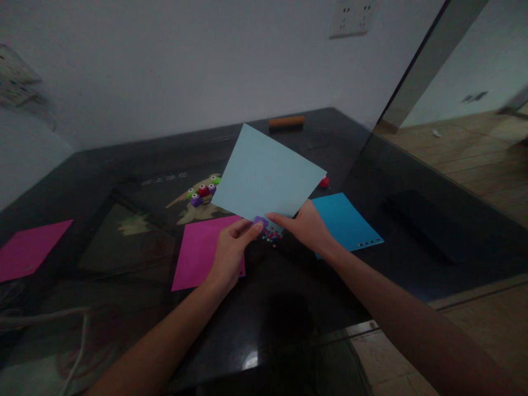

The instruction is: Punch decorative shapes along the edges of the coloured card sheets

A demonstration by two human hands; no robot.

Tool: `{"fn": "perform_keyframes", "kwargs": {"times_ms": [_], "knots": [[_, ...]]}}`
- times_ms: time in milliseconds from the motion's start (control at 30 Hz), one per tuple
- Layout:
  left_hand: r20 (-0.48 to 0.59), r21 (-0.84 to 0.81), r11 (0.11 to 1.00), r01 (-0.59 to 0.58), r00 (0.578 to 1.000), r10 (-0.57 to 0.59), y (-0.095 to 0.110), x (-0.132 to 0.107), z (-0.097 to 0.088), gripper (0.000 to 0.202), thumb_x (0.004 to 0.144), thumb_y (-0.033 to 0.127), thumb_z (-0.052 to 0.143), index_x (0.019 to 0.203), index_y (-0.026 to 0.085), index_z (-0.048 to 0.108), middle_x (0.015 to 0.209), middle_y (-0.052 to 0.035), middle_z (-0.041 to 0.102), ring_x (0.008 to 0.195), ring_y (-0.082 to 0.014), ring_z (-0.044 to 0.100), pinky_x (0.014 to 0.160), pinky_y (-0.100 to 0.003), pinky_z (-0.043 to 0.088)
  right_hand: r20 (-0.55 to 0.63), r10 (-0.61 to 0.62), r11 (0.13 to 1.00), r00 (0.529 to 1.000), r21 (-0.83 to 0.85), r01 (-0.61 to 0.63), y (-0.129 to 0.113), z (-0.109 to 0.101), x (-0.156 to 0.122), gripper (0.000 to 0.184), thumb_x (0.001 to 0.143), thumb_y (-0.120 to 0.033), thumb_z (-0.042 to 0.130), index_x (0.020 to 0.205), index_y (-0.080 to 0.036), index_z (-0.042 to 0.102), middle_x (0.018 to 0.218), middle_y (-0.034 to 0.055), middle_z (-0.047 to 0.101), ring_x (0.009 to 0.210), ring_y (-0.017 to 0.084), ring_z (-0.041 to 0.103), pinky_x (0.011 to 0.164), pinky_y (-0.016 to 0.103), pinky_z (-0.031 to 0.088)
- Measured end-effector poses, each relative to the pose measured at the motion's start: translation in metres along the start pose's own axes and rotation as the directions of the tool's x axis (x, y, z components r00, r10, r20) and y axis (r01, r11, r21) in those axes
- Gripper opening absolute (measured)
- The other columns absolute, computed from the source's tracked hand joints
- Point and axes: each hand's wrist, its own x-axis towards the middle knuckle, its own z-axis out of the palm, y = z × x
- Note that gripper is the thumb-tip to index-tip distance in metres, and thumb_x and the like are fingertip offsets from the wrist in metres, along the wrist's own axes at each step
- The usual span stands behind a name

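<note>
A pale blue sheet of paper (270,176) is held up tilted above the dark table. My right hand (307,225) grips its lower right edge, thumb on top. Closed around a small purple craft punch (259,221) at the sheet's near edge is my left hand (235,247); part of the punch is hidden by the fingers. Tiny coloured paper stars (272,236) lie on the table just below. A pink sheet (198,250) lies beneath my left hand, and a bright blue sheet (344,223) with small holes along one edge is beside my right hand.
Several green, red and purple punches (202,191) cluster behind the pink sheet. A red item (324,181) shows past the pale sheet's right corner. Also here are an orange-brown cylinder (286,122), another pink sheet (33,250), a dark oblong object (424,223) and a white cable (84,330).
</note>
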Motion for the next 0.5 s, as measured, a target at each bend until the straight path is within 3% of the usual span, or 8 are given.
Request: {"fn": "perform_keyframes", "kwargs": {"times_ms": [500], "knots": [[-0.012,0.006,0.999,-0.041,0.999,0.041,-0.0022,0.0013,0.0007,0.024,0.072,0.032,0.069,0.090,0.015,0.070,0.089,-0.0054,0.072,0.086,-0.0205,0.064,0.081,-0.030,0.046,-0.021,0.013,1.000,1.000,-0.009,-0.014,-0.0003,0.0011,-0.0011,0.032,0.067,-0.032,0.070,0.092,-0.013,0.062,0.089,0.0108,0.069,0.083,0.024,0.062,0.072,0.035,0.050]]}}
